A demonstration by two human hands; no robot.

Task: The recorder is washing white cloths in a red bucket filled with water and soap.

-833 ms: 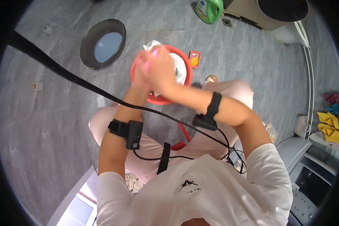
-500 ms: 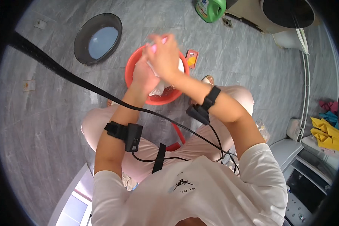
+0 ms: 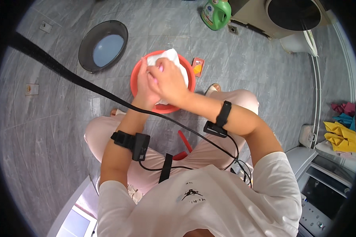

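Both hands work close together over a round red basin [image 3: 134, 78] holding white cloth [image 3: 170, 56]. My right hand [image 3: 168, 81] has bent fingers closed on a small pink object [image 3: 161, 68], partly covered by them. My left hand [image 3: 148, 89] is pressed beside it, fingers pointing forward and curved; what lies in its palm is hidden by the right hand. A red rectangular packet or dish [image 3: 198, 67] with a yellow patch lies just right of the basin.
Dark basin [image 3: 87, 47] at upper left, green jug [image 3: 215, 14] and appliance [image 3: 257, 15] ahead. Pipes [image 3: 316, 98] and folded coloured cloths [image 3: 340, 142] at right. Red handled object [image 3: 184, 140] between my legs. Black strap [image 3: 71, 79] and cables cross the view.
Both hands shift about over the basin, lower in the picture than half a second ago. More white cloth shows beyond my fingers.
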